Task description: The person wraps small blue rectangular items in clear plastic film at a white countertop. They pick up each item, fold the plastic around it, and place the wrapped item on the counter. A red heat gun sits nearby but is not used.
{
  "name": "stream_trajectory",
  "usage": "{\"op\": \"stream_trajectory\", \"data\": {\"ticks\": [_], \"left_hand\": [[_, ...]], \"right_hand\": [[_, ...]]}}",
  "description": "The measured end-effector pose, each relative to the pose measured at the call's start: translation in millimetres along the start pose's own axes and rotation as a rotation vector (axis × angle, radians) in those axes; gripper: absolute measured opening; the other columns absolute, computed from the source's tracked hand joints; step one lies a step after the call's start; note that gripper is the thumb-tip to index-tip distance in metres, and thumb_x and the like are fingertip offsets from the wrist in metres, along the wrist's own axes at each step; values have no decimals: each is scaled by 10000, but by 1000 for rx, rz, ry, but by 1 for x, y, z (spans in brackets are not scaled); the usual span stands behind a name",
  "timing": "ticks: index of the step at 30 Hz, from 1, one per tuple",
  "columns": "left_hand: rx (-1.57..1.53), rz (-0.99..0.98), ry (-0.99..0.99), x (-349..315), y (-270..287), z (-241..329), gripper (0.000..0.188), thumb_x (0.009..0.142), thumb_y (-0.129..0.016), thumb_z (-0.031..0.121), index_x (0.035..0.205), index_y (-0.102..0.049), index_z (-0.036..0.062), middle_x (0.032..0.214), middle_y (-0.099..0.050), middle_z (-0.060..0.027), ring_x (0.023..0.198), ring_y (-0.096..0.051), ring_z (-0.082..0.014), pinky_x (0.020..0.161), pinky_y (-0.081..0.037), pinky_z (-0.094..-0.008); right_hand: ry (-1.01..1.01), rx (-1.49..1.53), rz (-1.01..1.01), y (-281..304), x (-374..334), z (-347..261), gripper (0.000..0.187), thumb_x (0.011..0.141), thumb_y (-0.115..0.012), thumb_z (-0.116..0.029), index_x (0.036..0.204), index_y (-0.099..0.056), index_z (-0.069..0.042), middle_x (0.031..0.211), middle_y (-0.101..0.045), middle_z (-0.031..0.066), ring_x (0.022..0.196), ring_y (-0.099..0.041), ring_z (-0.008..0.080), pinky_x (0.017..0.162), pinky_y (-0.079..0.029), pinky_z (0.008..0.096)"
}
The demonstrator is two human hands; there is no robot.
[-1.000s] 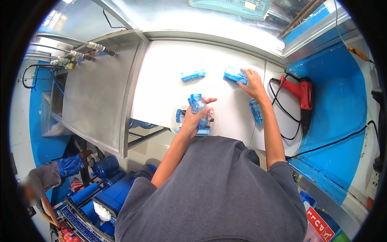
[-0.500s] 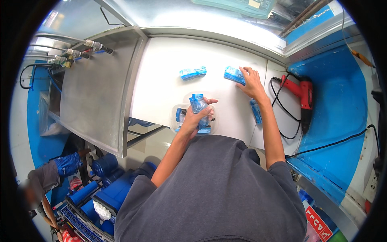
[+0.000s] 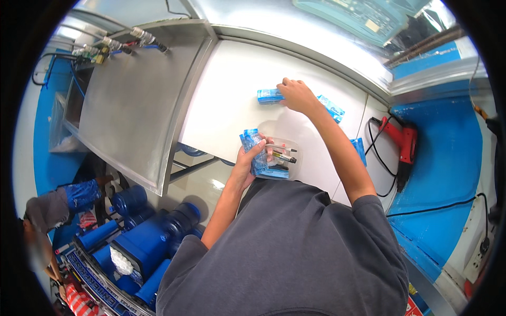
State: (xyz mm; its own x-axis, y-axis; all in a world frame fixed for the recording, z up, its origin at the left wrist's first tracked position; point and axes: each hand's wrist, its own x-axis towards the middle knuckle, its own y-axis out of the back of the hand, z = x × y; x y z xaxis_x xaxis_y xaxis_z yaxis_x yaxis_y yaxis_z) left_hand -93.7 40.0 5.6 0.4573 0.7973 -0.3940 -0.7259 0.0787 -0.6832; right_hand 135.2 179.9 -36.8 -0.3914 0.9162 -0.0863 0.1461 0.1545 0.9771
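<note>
My left hand [image 3: 246,164] is closed around a bundle of clear-and-blue plastic film sleeves [image 3: 252,141], held over the left side of a clear plastic tub [image 3: 295,167]. Pens or markers [image 3: 284,157] and more blue film lie in that tub. Farther out on the white table, my right hand [image 3: 298,97] has its fingers curled over the right end of a flat blue stack of sleeves [image 3: 268,96]; the fingertips are partly hidden. A second blue stack [image 3: 332,109] lies right of that hand, beyond the forearm. Another blue stack [image 3: 359,151] rests farther right.
A red heat gun [image 3: 405,139] with a black cord lies at the right by a blue wall. A steel panel [image 3: 142,100] with hose fittings stands at the left of the white table [image 3: 232,68]. Blue water jugs [image 3: 179,218] and another person [image 3: 50,213] are at the lower left.
My right hand has moved left from the right-hand blue stack onto the left one. My left hand keeps the film bundle, now tilted. The whole view has shifted and turned a little.
</note>
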Motion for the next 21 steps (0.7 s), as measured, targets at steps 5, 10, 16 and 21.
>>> {"op": "stream_trajectory", "data": {"ticks": [5, 10, 16, 21], "left_hand": [[-43, 41, -21, -1, 11, -2, 269, 967, -651, 222, 1168, -538, 83, 1111, -600, -93, 862, -600, -124, 723, -506, -274], [-38, 42, 4, 8, 13, -2, 291, 973, -642, 237, 1181, -534, 66, 1098, -614, -108, 858, -623, -136, 729, -531, -280], [-161, -60, 119, 22, 13, 10, 553, 1049, -379, 492, 1226, -550, -4, 1135, -652, -197, 918, -678, -221, 766, -596, -343], [-92, -175, 161, 27, 8, 18, 732, 1049, -201, 575, 1275, -541, -32, 1186, -644, -256, 947, -699, -260, 763, -626, -367]], "right_hand": [[19, 45, -38, 7, 1, 10, 342, 811, -772, -245, 1077, -675, -54, 1082, -652, 118, 1009, -655, 277, 909, -500, 415], [-62, 84, -85, 28, -1, 11, 375, 836, -751, -242, 1167, -671, -86, 1109, -645, 87, 1018, -648, 284, 908, -505, 414], [-93, 249, 36, 75, -37, -3, 375, 852, -753, -244, 1190, -671, -105, 1153, -641, 69, 999, -654, 289, 870, -518, 409], [-74, 352, 145, 115, -95, -27, 391, 834, -770, -188, 1206, -671, -122, 1147, -636, 60, 992, -649, 282, 842, -524, 393]]}}
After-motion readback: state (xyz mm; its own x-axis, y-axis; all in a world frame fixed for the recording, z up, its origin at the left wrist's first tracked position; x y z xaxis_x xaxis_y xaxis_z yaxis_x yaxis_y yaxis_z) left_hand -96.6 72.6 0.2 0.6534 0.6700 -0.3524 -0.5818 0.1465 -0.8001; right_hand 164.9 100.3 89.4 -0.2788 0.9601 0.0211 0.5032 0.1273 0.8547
